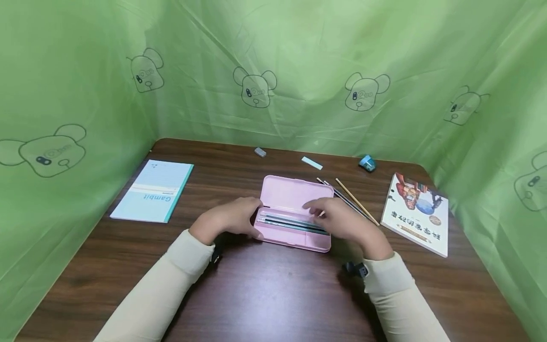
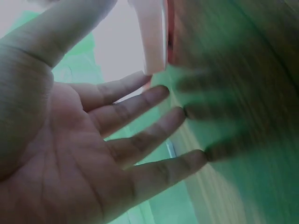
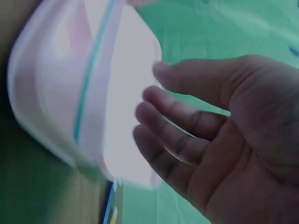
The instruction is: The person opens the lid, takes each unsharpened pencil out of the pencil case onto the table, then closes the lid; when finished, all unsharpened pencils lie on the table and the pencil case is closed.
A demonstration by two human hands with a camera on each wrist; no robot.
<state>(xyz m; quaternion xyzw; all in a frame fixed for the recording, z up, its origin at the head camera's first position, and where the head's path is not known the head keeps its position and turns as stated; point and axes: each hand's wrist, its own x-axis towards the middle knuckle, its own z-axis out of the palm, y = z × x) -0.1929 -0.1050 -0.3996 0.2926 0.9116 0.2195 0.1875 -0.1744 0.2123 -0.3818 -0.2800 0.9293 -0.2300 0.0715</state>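
Observation:
A pink pencil case [image 1: 282,236] lies with its lid [image 1: 295,192] raised at the back. Inside are pencils [image 1: 295,224], side by side. My left hand [image 1: 231,217] grips the case's left end, thumb at the front and index finger at the back. In the left wrist view its other fingers [image 2: 159,128] stretch out straight, off the case. Over the case's right half hovers my right hand [image 1: 342,218], fingers loosely bent. The right wrist view shows nothing held between thumb and fingers [image 3: 173,154]; a teal pencil [image 3: 91,77] lies in the case beside them.
Right of the case lie a yellow pencil [image 1: 356,202] and dark pencils [image 1: 346,199]. Toward the back sit an eraser [image 1: 259,152], a pale strip [image 1: 312,163] and a blue sharpener [image 1: 367,163]. A notebook [image 1: 149,194] is at left, a book [image 1: 416,213] at right. Green cloth surrounds the table.

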